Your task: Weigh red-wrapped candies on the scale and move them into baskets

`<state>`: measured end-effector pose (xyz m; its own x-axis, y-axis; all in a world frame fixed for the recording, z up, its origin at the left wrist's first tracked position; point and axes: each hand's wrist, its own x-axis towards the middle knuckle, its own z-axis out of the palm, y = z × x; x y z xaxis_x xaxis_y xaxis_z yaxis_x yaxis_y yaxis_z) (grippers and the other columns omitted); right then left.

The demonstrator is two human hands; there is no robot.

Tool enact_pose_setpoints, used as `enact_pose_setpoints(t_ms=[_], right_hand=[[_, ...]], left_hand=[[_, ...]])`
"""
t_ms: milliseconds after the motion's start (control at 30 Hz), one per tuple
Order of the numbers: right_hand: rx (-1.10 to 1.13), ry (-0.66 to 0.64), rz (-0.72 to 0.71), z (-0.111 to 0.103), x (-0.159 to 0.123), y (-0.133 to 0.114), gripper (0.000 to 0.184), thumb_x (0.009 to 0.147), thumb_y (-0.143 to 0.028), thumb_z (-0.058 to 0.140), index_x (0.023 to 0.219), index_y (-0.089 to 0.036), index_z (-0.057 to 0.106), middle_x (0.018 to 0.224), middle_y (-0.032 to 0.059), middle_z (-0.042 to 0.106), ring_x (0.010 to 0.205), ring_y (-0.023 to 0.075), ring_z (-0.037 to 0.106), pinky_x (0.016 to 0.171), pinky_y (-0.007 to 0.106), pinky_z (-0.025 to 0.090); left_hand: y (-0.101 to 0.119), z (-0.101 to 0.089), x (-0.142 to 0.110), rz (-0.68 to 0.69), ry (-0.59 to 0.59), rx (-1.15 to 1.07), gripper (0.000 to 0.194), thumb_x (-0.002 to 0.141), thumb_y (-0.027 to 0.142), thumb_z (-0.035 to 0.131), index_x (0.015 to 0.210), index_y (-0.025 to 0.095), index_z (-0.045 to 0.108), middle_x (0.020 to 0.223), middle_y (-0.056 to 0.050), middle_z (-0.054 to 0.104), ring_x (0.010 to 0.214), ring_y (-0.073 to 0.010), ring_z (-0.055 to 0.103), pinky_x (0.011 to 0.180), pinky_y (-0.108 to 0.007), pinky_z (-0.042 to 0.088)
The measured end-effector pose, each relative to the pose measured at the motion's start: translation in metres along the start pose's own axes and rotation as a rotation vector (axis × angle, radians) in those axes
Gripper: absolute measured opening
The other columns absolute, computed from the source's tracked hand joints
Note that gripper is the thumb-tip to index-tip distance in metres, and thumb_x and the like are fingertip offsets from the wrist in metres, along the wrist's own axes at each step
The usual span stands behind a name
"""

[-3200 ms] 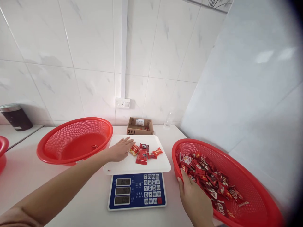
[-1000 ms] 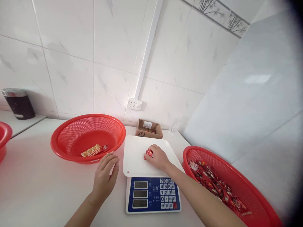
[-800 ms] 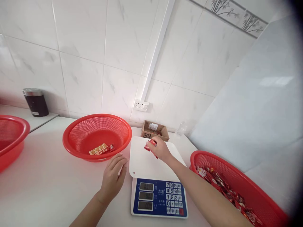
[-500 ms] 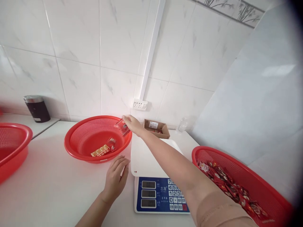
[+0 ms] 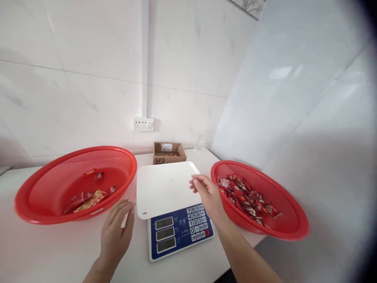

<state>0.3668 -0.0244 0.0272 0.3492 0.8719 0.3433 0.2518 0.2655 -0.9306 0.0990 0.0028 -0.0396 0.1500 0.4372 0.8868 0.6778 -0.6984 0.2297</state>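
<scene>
My left hand (image 5: 116, 230) rests on the table beside the left red plastic basket (image 5: 35, 184), empty, its fingers loosely bent and the thumb apart. My right hand (image 5: 207, 196) hovers over the right edge of the white scale pan (image 5: 165, 190), fingers loosely curved with nothing visible in them. A yellow snack packet (image 5: 94, 199) and several small red packets (image 5: 77, 199) lie in the left basket. Beyond my right hand, the right red basket (image 5: 282, 196) holds a heap of red wrapped packets (image 5: 247, 200).
Below the pan is the scale's blue panel (image 5: 182, 232) with displays and keys. A cardboard box (image 5: 167, 159) stands behind it, near a clear plastic container (image 5: 200, 140). A wall socket (image 5: 143, 124) is above the table (image 5: 135, 263).
My right hand has let go of a red packet over the left basket and moved right, to the scale pan's right edge. The view has turned right. My left hand stays beside the left basket.
</scene>
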Motion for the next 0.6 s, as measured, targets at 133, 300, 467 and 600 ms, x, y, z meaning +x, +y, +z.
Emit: enact_pose_setpoints(t_ms=[133, 300, 467, 600], right_hand=[[-0.086, 0.173, 0.131, -0.047, -0.044, 0.035, 0.040, 0.077, -0.057, 0.057, 0.089, -0.019, 0.062, 0.074, 0.0062, 0.067, 0.068, 0.0196, 0.064, 0.063, 0.035, 0.053], [-0.266, 0.122, 0.133, -0.079, -0.077, 0.040, 0.038, 0.079, -0.055, 0.054, 0.088, -0.020, 0.065, 0.073, 0.0072, 0.068, 0.068, 0.0215, 0.066, 0.063, 0.035, 0.055], [-0.536, 0.092, 0.002, -0.124, -0.058, 0.005, 0.029, 0.085, -0.044, 0.049, 0.094, -0.023, 0.067, 0.097, 0.0084, 0.071, 0.090, 0.0229, 0.066, 0.081, 0.036, 0.052], [-0.844, -0.202, 0.196, -0.163, -0.013, 0.001, 0.036, 0.088, -0.034, 0.043, 0.117, -0.023, 0.062, 0.122, 0.0082, 0.063, 0.112, 0.0233, 0.058, 0.093, 0.038, 0.045]], left_hand=[[0.002, 0.003, 0.001, 0.010, -0.014, 0.010, 0.016, 0.086, 0.015, 0.052, 0.100, 0.019, 0.058, 0.093, -0.008, 0.066, 0.094, -0.0213, 0.062, 0.082, -0.034, 0.050], [0.002, 0.005, -0.001, -0.007, -0.031, 0.026, 0.015, 0.087, 0.019, 0.051, 0.100, 0.018, 0.059, 0.093, -0.009, 0.066, 0.092, -0.0220, 0.062, 0.083, -0.036, 0.048], [0.000, 0.008, -0.004, -0.030, -0.090, 0.043, 0.019, 0.089, 0.028, 0.047, 0.101, 0.019, 0.060, 0.095, -0.010, 0.067, 0.091, -0.0227, 0.063, 0.078, -0.035, 0.049], [-0.004, 0.011, -0.011, -0.090, -0.097, 0.002, 0.022, 0.087, 0.034, 0.050, 0.102, 0.023, 0.062, 0.099, -0.008, 0.068, 0.091, -0.0232, 0.064, 0.073, -0.034, 0.051]])
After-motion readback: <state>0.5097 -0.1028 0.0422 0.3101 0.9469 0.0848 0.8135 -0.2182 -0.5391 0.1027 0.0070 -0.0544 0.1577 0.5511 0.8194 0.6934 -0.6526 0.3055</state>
